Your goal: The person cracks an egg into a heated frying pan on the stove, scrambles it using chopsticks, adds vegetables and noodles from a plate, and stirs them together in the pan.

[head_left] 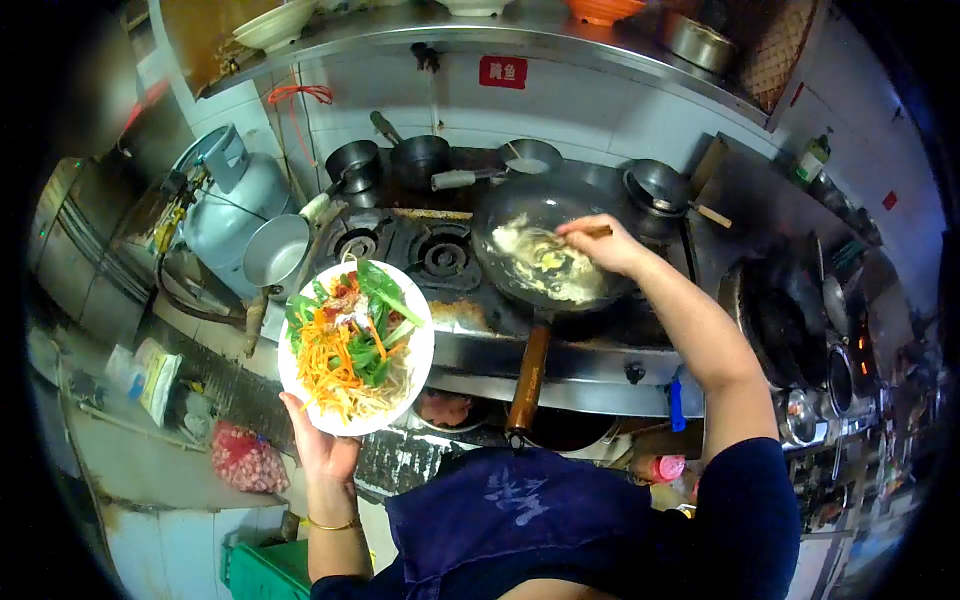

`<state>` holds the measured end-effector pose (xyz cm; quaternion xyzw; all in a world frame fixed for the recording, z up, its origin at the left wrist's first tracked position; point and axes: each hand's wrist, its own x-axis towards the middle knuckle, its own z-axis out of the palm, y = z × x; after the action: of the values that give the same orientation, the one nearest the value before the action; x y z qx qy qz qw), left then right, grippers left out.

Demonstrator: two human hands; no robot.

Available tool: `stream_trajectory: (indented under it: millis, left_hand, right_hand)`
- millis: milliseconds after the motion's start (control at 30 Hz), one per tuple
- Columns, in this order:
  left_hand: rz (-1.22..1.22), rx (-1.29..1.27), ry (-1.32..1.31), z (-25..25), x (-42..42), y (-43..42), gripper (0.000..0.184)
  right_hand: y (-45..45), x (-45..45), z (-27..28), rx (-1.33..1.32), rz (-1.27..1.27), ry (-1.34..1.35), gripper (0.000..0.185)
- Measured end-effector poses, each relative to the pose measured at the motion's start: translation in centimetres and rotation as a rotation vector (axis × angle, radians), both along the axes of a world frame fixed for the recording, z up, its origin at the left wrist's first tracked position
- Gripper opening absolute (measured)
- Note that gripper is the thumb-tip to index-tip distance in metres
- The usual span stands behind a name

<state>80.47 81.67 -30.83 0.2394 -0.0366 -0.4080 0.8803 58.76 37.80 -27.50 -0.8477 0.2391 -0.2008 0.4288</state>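
Note:
My left hand (pixel 322 446) holds a white plate (pixel 418 372) from below, its fingers at the lower left rim. Shredded carrot (pixel 328 362), green leaves (pixel 376 290), pale sprouts and a red and white seasoning lie on the plate. Over the right side of a black wok (pixel 545 203), my right hand (pixel 605 243) is closed round a short brown wooden handle (pixel 601 232). The lower end of that handle's tool cannot be made out. Pale yellow egg (pixel 550 262) is spread in the wok. The wok's wooden handle (pixel 530 378) points toward my body.
Bare burners (pixel 442 255) are left of the wok. Small pans (pixel 420 160) line the back of the stove. A gas cylinder (pixel 235 210) and a grey pot (pixel 277 250) stand left. Dark woks (pixel 775 325) are right. A steel shelf (pixel 520 40) runs above.

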Motion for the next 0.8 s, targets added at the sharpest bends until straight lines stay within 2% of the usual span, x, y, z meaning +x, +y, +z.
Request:
stream_trajectory:
  millis: [33, 67, 100, 167, 200, 300, 333, 367, 433, 500, 567, 667, 733, 800]
  left_hand:
    - [-0.014, 0.010, -0.011, -0.1, 0.1, 0.2, 0.064]
    - [-0.054, 0.009, -0.022, -0.3, 0.1, 0.5, 0.064]
    - [-0.091, 0.008, -0.029, -0.4, 0.4, 0.6, 0.064]
    - [-0.168, -0.034, -0.028, -1.0, 1.2, 1.4, 0.063]
    - [-0.212, -0.074, -0.024, -1.5, 2.0, 1.8, 0.062]
    - [-0.229, -0.069, -0.047, -1.2, 2.6, 2.3, 0.058]
    - [-0.191, -0.028, -0.031, -0.5, 2.6, 2.1, 0.057]
    - [-0.148, 0.014, -0.018, 0.3, 2.2, 1.7, 0.056]
    - [-0.159, 0.032, -0.076, 0.7, 2.6, 1.4, 0.056]
    - [-0.269, -0.001, -0.110, 0.3, 2.9, -1.1, 0.055]
    - [-0.316, 0.012, -0.088, 0.7, 2.4, -4.2, 0.054]
    - [-0.388, 0.015, -0.123, 1.7, 1.5, -8.3, 0.057]
    - [-0.489, -0.025, -0.170, 0.9, 2.2, -10.0, 0.057]
    - [-0.453, 0.108, -0.132, 2.8, 0.9, -11.2, 0.056]
  right_hand:
    - [1.2, -0.4, 0.5, 0.033, 0.112, 0.023, 0.019]
    - [1.6, -1.4, 1.3, 0.141, 0.093, 0.053, 0.020]
    - [1.4, -2.5, 2.7, 0.035, 0.052, 0.180, 0.021]
    - [1.2, -3.6, 3.9, -0.043, -0.096, 0.152, 0.021]
    - [1.6, -3.3, 4.1, -0.166, -0.107, 0.110, 0.021]
    - [7.4, 0.5, 2.9, 0.076, -0.068, -0.033, 0.020]
    - [8.7, 1.6, 1.7, 0.161, 0.019, -0.096, 0.019]
    - [9.0, 2.1, 0.3, 0.163, 0.005, -0.088, 0.018]
    - [7.6, 0.9, -0.6, 0.004, -0.137, -0.043, 0.018]
    - [4.4, -2.4, 1.6, -0.067, -0.300, 0.087, 0.019]
    - [3.9, -5.4, 3.8, 0.174, -0.373, -0.101, 0.021]
    - [6.2, -6.1, 6.0, 0.131, -0.424, -0.427, 0.023]
    - [10.4, -4.8, 7.9, 0.215, -0.400, -0.593, 0.025]
    - [14.3, -2.5, 8.8, 0.330, -0.315, -0.719, 0.026]
